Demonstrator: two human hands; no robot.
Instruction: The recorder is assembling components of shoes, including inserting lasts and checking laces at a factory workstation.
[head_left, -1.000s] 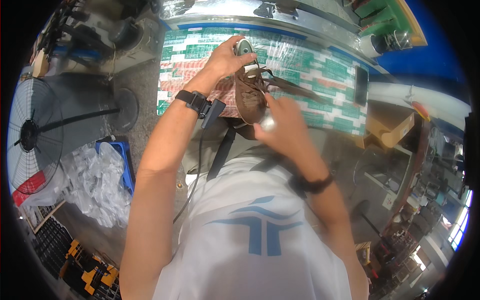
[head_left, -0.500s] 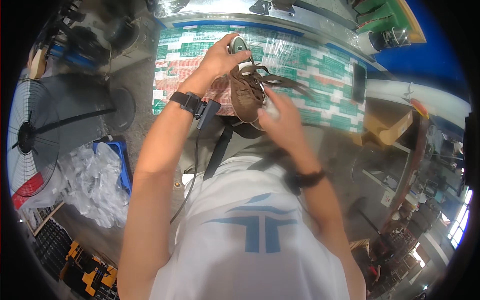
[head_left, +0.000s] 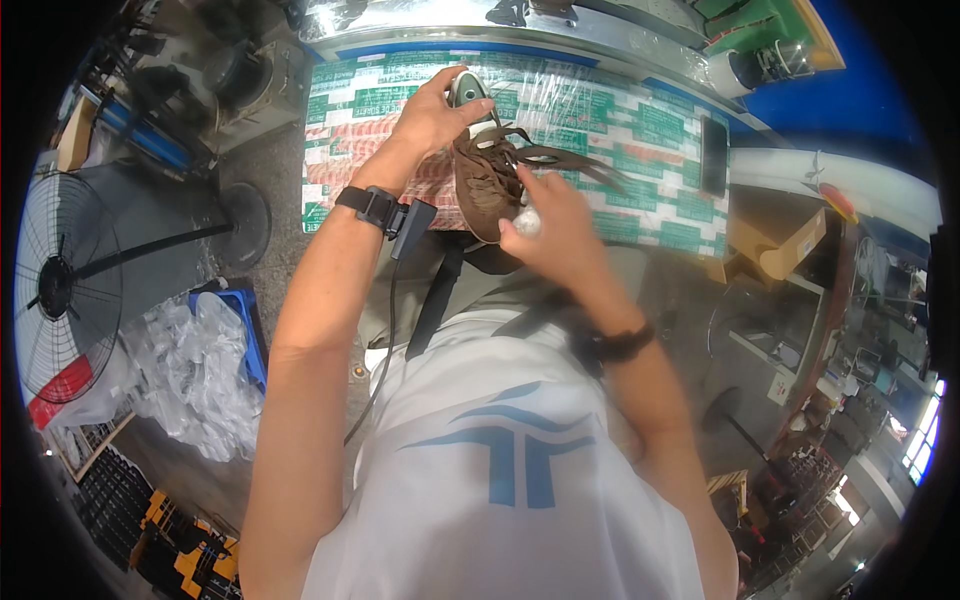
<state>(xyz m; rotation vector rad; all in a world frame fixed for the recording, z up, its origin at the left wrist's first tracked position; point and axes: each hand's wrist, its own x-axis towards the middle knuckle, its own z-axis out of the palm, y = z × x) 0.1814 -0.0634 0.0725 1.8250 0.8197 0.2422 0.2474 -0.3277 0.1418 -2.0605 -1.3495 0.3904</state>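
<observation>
A brown lace-up shoe [head_left: 480,190] rests over the near edge of a table covered in green-and-white printed tape, its toe toward me. My left hand [head_left: 438,118] grips it at the heel end, thumb over the pale collar with its greenish insole. Long loose brown laces [head_left: 570,162] trail off to the right. On the shoe's right side, my right hand [head_left: 557,222] is closed, index fingertip at the lacing. A small whitish object [head_left: 527,221] shows between its fingers and palm; its kind cannot be made out.
A dark phone [head_left: 714,156] lies at the table's right end, near an opened cardboard box [head_left: 790,248]. Behind the table runs a shiny metal machine edge [head_left: 420,28]. To the left stand a floor fan [head_left: 55,285] and a blue crate [head_left: 243,325] beside clear plastic bags [head_left: 190,375].
The shoe and both hands have shifted slightly left in the view. My right hand stays at the lacing, its fingertip a little higher. My left hand keeps its grip.
</observation>
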